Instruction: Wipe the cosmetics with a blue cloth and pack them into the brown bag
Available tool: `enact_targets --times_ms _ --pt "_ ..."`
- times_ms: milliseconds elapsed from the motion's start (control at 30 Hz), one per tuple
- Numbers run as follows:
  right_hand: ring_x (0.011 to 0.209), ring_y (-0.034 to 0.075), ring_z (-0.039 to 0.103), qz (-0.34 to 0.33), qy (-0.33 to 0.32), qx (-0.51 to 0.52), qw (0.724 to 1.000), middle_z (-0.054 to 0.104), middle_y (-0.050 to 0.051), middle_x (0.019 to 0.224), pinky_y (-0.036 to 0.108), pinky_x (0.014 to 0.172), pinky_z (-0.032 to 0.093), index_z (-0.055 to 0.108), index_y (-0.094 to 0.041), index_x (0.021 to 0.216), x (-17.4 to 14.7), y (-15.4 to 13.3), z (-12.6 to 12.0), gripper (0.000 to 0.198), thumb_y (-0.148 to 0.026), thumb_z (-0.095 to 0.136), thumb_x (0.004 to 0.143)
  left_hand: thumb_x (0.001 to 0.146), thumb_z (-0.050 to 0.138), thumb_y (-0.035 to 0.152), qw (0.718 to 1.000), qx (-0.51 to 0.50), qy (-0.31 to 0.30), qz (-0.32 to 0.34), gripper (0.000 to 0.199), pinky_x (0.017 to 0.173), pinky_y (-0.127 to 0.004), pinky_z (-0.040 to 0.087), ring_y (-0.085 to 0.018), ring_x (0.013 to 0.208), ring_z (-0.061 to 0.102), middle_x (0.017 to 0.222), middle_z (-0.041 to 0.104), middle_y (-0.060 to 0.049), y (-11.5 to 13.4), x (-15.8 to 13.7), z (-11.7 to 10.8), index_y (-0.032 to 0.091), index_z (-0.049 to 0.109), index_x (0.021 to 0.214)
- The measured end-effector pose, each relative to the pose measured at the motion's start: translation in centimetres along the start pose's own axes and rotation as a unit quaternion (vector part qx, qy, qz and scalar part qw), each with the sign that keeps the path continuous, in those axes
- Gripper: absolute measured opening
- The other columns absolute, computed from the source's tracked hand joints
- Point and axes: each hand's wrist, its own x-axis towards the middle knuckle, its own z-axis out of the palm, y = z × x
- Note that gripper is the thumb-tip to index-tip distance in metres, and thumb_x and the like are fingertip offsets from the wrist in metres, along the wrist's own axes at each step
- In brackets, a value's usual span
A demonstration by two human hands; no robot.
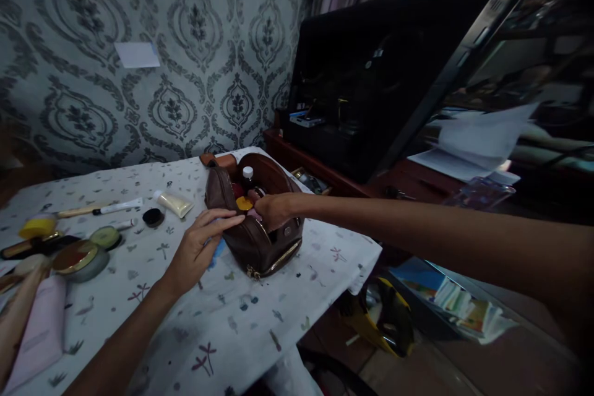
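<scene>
A brown leather toiletry bag (245, 241) stands unzipped on the table, its gold zipper facing me. My left hand (197, 253) is at the bag's near left rim, with its fingers extended over the edge, holding it. My right hand (276, 209) reaches into the bag's mouth from the right. Its fingers are bent and partly hidden, and what they hold cannot be made out. Inside the bag, a white-capped bottle (248, 174) stands upright, and a yellow item (244, 203) lies close to my right fingertips.
Left on the patterned tablecloth (250, 328) lie a cream tube (174, 203), a black round lid (153, 217), a brush (118, 206), a round jar (80, 260) and a pink tube (39, 328). A large black screen (362, 80) and papers (468, 142) stand right. Below is a yellow-black object (383, 315).
</scene>
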Motion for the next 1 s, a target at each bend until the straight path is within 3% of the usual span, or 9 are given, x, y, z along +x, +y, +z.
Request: enact_targets --times_ms 133,367,533,767,1000 --pt "0.101 0.025 0.068 0.015 -0.042 0.015 0.999 0.071 0.014 0.111 0.027 0.074 0.050 0.061 -0.013 0.127 -0.3 0.1 0.4 0.045 -0.033 0.064 0.087 0.102 0.041 0.024 1.000 -0.003 0.000 -0.002 0.036 0.105 -0.040 0.043 -0.022 0.119 0.057 0.126 0.064 -0.006 0.0 -0.1 0.0 0.032 0.066 0.126" --pt "0.104 0.026 0.067 0.056 -0.048 0.026 0.997 0.069 0.015 0.116 0.025 0.069 0.049 0.059 -0.005 0.129 -0.1 0.7 0.6 0.062 -0.036 0.074 0.077 0.101 0.042 0.024 1.000 -0.002 0.000 -0.001 0.036 0.103 -0.041 0.045 -0.021 0.118 0.057 0.126 0.064 -0.006 -0.1 -0.1 0.1 0.032 0.066 0.126" --pt "0.107 0.026 0.067 0.054 -0.052 -0.004 0.997 0.070 0.016 0.117 0.026 0.073 0.049 0.061 -0.006 0.128 -0.2 0.6 0.3 0.056 -0.036 0.071 0.081 0.102 0.040 0.024 1.000 -0.004 -0.008 -0.003 0.037 0.104 -0.041 0.044 -0.021 0.120 0.056 0.128 0.062 -0.005 -0.2 -0.2 0.0 0.034 0.064 0.129" --pt "0.108 0.028 0.068 0.052 -0.034 0.012 0.998 0.070 0.017 0.120 0.027 0.075 0.053 0.062 -0.008 0.128 -0.3 0.8 0.9 0.061 -0.034 0.075 0.075 0.102 0.041 0.023 1.000 -0.002 -0.004 0.005 0.037 0.103 -0.044 0.045 -0.022 0.119 0.057 0.128 0.063 -0.006 -0.1 -0.1 0.0 0.034 0.064 0.128" --pt "0.110 0.030 0.068 0.074 -0.023 0.009 0.997 0.070 0.020 0.119 0.031 0.085 0.054 0.064 -0.009 0.127 -0.9 0.1 1.9 0.050 -0.030 0.065 0.082 0.102 0.039 0.022 1.000 0.002 -0.014 -0.007 0.038 0.105 -0.043 0.045 -0.021 0.121 0.056 0.129 0.062 -0.006 0.1 -0.1 0.0 0.033 0.063 0.129"
